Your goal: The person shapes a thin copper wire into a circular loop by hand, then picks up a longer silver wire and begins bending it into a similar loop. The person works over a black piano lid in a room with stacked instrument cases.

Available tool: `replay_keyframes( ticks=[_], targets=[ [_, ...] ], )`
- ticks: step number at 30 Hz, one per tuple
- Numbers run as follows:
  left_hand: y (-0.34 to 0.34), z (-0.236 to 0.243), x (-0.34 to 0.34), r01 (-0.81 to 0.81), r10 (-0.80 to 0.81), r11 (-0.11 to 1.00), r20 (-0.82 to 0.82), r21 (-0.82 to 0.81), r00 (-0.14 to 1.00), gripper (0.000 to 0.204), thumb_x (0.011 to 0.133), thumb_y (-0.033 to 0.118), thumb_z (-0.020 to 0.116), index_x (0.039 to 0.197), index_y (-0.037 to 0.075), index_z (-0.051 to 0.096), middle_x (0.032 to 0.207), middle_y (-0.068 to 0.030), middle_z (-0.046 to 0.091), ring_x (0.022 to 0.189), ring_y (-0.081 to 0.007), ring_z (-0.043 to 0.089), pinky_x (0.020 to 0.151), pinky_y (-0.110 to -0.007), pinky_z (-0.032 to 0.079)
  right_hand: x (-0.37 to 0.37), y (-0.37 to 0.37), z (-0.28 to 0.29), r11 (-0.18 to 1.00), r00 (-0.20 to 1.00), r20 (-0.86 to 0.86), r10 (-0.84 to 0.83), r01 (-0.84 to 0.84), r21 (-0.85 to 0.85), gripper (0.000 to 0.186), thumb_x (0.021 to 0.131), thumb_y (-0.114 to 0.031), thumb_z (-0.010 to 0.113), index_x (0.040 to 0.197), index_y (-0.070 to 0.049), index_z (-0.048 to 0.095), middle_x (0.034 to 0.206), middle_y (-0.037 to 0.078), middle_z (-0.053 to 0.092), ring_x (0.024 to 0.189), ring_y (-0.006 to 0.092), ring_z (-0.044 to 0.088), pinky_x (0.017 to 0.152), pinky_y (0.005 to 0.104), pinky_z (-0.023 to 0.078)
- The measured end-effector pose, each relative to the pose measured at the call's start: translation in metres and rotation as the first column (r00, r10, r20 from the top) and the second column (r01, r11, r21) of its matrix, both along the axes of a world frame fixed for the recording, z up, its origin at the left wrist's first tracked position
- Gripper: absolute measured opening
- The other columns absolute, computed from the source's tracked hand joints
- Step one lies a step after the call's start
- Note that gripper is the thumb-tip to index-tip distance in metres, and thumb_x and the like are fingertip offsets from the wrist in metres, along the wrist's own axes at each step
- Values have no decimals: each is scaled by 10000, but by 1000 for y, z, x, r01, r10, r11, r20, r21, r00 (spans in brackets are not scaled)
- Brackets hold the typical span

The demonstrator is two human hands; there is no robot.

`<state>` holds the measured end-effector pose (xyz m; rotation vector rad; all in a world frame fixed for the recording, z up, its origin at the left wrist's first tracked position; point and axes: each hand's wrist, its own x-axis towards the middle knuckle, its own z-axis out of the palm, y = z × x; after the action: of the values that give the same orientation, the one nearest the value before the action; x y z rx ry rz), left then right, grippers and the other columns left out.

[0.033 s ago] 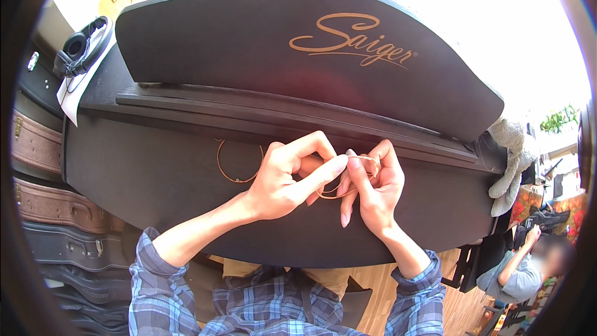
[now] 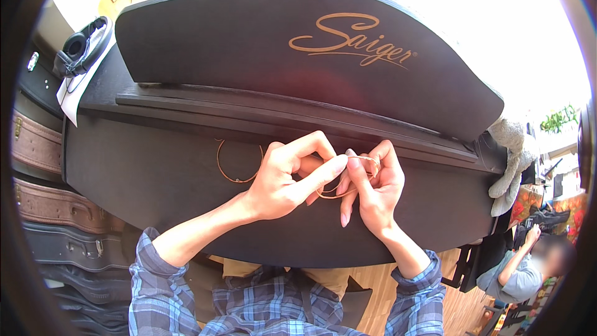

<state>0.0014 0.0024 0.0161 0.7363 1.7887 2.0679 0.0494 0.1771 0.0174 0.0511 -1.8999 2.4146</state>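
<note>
My left hand (image 2: 287, 177) and my right hand (image 2: 375, 185) meet above the closed dark piano lid. Between them is a copper-coloured coiled guitar string (image 2: 337, 196). My left thumb and forefinger pinch it, their tips close to my right thumb. The fingers of my right hand curl around the coil, part of which loops over the forefinger. Some of the coil is hidden behind the fingers. A second coiled guitar string (image 2: 222, 173), with a small ball at its lower side, lies on the lid left of my left hand.
Behind my hands rises a black music stand board (image 2: 249, 37) with gold script, above a ledge (image 2: 280, 107). Headphones (image 2: 76, 46) lie at far left, a grey plush toy (image 2: 511, 162) at right. Instrument cases (image 2: 68, 246) are stacked at left. Another person (image 2: 522, 270) is at lower right.
</note>
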Motion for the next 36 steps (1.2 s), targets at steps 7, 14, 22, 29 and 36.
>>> replay_keyframes(
  ticks=[7,14,22,29,36],
  targets=[
    [1,0,1,-96,91,995,-169,-23,981,114,966,102,641,916,-1,638,595,-58,676,520,-34,581,502,-214,441,2,2,-5,969,989,-143,-49,82,231,312,934,15,640,850,-53,347,622,120,616,438,168,634,333,246,454],
    [0,-4,-3,-187,177,982,-450,22,875,82,908,69,701,859,4,701,535,-25,613,490,-20,528,471,-216,395,0,4,-6,958,980,-198,-6,62,278,335,896,50,676,833,-62,367,635,96,636,485,138,652,383,239,485],
    [-2,-8,-5,-245,237,970,-267,5,934,107,912,67,688,816,19,691,487,22,519,463,-4,420,445,-223,300,-4,11,-5,963,982,-131,138,-103,247,293,884,11,714,883,-75,433,665,48,667,536,110,664,499,227,518],
    [-5,-2,-3,-163,162,983,16,83,987,185,999,140,587,852,28,568,510,6,554,449,-19,439,439,-210,338,-7,14,-9,961,951,-183,248,-217,174,330,962,-46,610,1213,-39,396,908,140,690,645,160,694,587,238,528],
    [-6,1,-7,-156,110,963,206,219,972,202,1053,208,488,916,60,487,530,-26,556,399,-66,485,370,-214,312,-7,18,-4,963,965,-111,239,-221,155,487,973,-71,573,1345,-55,258,1112,197,650,695,207,710,602,258,533]
  ],
)
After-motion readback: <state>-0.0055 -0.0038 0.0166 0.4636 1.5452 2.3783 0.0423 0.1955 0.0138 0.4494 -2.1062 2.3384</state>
